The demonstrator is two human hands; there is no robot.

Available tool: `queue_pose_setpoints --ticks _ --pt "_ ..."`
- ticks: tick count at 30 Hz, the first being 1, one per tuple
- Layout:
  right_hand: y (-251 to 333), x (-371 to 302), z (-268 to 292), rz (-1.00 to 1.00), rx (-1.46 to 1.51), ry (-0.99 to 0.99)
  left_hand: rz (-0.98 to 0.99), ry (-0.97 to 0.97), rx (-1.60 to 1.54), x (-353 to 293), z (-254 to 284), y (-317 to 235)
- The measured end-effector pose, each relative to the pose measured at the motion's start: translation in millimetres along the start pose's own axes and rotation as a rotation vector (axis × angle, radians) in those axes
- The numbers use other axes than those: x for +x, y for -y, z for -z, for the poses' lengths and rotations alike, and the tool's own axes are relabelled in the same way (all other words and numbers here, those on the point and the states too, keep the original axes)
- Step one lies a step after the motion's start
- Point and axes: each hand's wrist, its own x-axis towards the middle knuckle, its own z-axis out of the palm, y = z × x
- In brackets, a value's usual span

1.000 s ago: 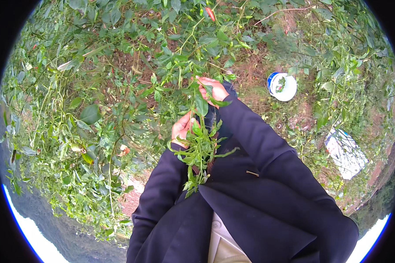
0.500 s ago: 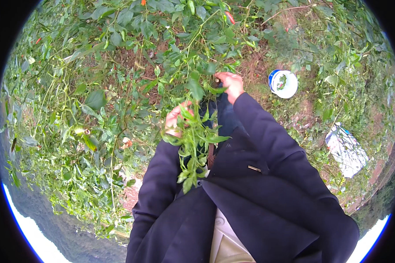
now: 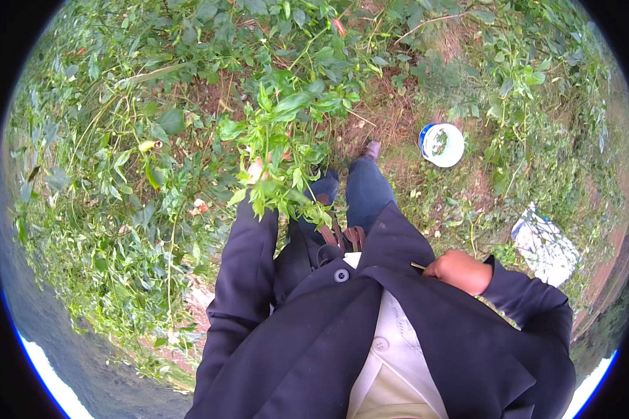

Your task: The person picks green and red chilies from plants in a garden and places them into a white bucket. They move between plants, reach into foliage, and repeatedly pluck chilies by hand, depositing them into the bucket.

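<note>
A leafy green chili pepper branch (image 3: 279, 115) rises in front of my left hand (image 3: 257, 170). Leaves cover much of that hand, and the fingers that show are curled around the branch. Low at the right, my right hand (image 3: 460, 272) is closed in a fist against the front of my dark jacket (image 3: 314, 314), beside its small metal tag (image 3: 417, 265). Whatever the fist may hold is hidden. A red chili pepper (image 3: 339, 27) hangs among the leaves beyond my left hand.
A white bucket (image 3: 454, 145) with a blue outside stands on the ground at the right, with some green pieces inside. Nearer at the right lies a white sack (image 3: 548, 251). Dense chili plants (image 3: 119, 230) fill the left side. My shoe (image 3: 372, 149) shows ahead.
My right hand has drawn back from the plant to my jacket and closed. The leafy branch has swung away from my chest, and my left hand has moved slightly left.
</note>
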Motion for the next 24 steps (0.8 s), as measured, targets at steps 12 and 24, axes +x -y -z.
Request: queue_pose_setpoints --ticks 12,24 --pt "-66 -39 39 -0.037 -0.63 0.095 -0.398 0.056 0.277 35 -62 17" --pt "-140 -60 80 0.173 -0.29 -0.295 -0.192 0.481 2.668 38 -156 74"
